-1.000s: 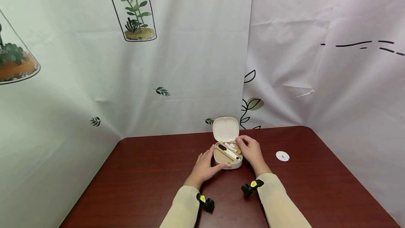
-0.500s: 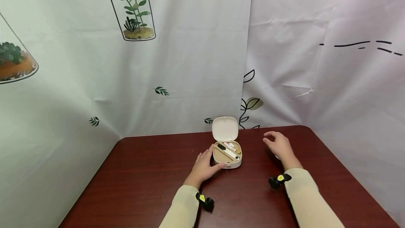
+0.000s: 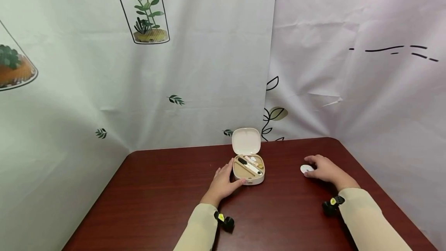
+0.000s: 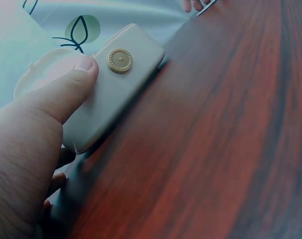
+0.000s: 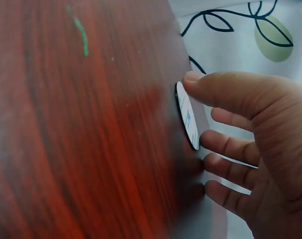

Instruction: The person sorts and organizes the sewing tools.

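Observation:
A small cream case (image 3: pixel 240 172) stands on the table with its lid (image 3: pixel 246 141) raised. Inside it lie a slim black-and-white tool (image 3: pixel 251 167) and some small white and gold pieces (image 3: pixel 259 165). My left hand (image 3: pixel 220 184) holds the case by its front left corner, thumb on the front beside a button-shaped clasp (image 4: pixel 120 60), fingers along the left side. Off to the right, my right hand (image 3: pixel 327 170) is at a thin round white disc (image 5: pixel 187 115) with print on it, lying on the table. The thumb touches its edge; the loosely bent fingers are around its far side.
The dark red wooden table (image 3: pixel 167 196) ends at a white curtain (image 3: pixel 195 69) printed with plants, which hangs right behind the case. A black wrist camera (image 3: pixel 228 224) sits on the left forearm, another camera (image 3: pixel 330 207) on the right.
My right hand has left the right side of the case, swung out to the right and come down at the white disc. The left hand stays on the case.

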Motion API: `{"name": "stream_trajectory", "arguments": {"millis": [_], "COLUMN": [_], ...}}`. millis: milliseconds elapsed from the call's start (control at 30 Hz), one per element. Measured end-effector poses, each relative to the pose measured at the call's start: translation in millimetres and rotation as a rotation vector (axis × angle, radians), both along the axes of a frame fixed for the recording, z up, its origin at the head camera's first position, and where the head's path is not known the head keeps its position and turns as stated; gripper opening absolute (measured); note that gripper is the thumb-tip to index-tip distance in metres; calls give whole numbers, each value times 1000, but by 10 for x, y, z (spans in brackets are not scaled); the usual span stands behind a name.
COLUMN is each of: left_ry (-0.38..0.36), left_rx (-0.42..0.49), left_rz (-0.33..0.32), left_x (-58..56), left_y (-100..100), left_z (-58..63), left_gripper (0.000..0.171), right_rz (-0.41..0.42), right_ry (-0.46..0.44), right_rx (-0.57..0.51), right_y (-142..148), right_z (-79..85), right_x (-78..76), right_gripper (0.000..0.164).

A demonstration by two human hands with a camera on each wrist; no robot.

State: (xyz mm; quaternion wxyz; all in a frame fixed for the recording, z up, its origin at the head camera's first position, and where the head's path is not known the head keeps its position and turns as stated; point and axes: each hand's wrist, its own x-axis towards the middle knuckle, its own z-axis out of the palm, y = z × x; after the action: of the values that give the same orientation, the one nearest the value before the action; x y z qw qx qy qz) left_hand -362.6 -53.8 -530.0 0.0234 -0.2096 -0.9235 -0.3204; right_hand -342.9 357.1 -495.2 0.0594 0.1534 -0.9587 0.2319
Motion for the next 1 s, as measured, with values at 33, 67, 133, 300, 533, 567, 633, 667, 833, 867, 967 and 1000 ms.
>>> {"name": "stream_trajectory", "arguments": {"millis": [33,67,133,300,533,567,633,667,833,867,967,1000], "left_ry": [0,2,3,2,4,4,6,6,7,6,5,4], "left_rx": [-3,-4,-5,-8,-4,-4,-3,-2,3,3,1,-1], "left_rz": [1,1,0,3,-1,-2,-3,-4,-4,-4,-2,-2], "left_x": [-4,-8,-15,-20,-14,-14,-15,-15,-14,-15,-15,-14], "left_y": [1,1,2,6,6,5,2,1,-2,-2,-2,-2], "left_z": [-3,-7,-12,-14,-4,-6,-11,-14,-19,-20,-16,-14], "left_gripper": [101,101,101,101,101,101,101,101,101,101,101,101], "right_rz": [1,-2,-5,-9,-22,-24,-19,-12,5,8,2,2], "right_ry": [-2,-7,-20,-52,-79,-74,-61,-52,-17,-12,-3,2], "right_rx": [13,25,32,42,71,70,59,53,30,30,28,27], "right_y": [1,-1,-11,-38,-71,-78,-104,-120,-276,-316,-449,-497], "right_z": [-5,-9,-1,29,58,58,64,71,103,115,157,177], "right_x": [-3,-8,-8,-12,-28,-31,-37,-40,-95,-110,-157,-170], "right_gripper": [56,53,48,42,42,40,37,36,36,36,35,35]}}
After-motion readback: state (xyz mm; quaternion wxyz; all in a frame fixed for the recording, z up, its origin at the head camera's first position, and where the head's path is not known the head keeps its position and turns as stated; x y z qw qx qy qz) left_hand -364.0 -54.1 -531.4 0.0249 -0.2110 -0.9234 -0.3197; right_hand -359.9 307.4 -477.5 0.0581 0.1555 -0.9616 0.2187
